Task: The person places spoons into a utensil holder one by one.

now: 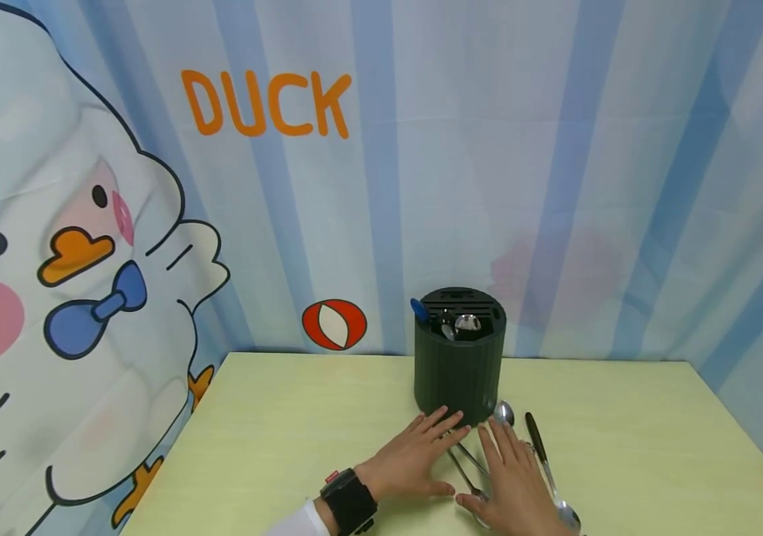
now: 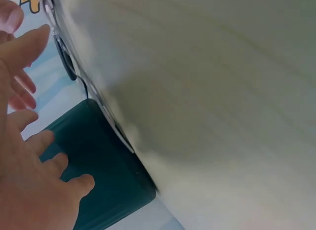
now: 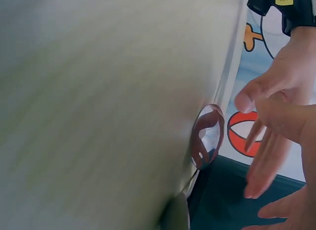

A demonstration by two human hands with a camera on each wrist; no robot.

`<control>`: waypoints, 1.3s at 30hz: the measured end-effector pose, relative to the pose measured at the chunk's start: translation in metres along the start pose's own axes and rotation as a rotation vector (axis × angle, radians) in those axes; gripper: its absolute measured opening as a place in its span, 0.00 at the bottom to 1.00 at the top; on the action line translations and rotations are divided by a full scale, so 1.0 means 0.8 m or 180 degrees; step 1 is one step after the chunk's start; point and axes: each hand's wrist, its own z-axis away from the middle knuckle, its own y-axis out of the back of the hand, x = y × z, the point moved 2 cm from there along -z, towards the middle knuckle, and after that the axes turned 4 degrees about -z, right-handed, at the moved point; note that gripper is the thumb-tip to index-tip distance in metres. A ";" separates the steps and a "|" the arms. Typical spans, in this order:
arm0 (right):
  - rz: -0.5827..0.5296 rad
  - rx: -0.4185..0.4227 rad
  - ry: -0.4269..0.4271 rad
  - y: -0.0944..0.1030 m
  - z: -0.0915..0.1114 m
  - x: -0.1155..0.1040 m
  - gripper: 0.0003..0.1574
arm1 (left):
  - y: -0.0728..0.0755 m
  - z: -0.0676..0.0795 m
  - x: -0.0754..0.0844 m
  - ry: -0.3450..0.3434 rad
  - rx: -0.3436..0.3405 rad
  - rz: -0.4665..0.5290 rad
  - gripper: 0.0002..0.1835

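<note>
My left hand [image 1: 417,458] is spread with straight fingers, palm down, just in front of a dark green ribbed utensil holder [image 1: 456,383]. Beside it my right hand [image 1: 515,480] is also spread, holding nothing. Between and under the hands lie metal utensils, one with a spoon bowl [image 1: 480,494] near the right thumb. Another spoon's bowl [image 1: 505,412] rests by the holder's base, its handle partly hidden by the hands. Right of the right hand lies a black-handled spoon [image 1: 537,439]. In the right wrist view a shiny spoon bowl [image 3: 207,136] shows below the hands.
The holder's slotted top holds a blue-ended utensil [image 1: 419,310] and a silver spoon [image 1: 468,322] among others. A pale yellow table [image 1: 301,417] carries everything. Behind it hangs a striped curtain [image 1: 461,149] with duck drawings.
</note>
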 end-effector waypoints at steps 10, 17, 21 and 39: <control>0.0089 -0.0458 -0.0084 -0.008 -0.003 -0.005 0.48 | -0.008 -0.007 0.007 -0.0286 0.0064 -0.0318 0.33; -0.0139 -0.0552 0.0331 -0.008 -0.003 -0.005 0.20 | -0.012 -0.012 0.008 -0.0490 0.0211 -0.0299 0.14; -0.0224 -0.0413 0.0507 -0.009 -0.002 -0.005 0.13 | -0.011 -0.013 0.010 -0.0542 0.0290 -0.0251 0.10; -0.0723 -0.0587 0.0069 -0.016 0.002 -0.001 0.13 | -0.008 -0.014 0.012 -0.0498 0.0223 0.0141 0.08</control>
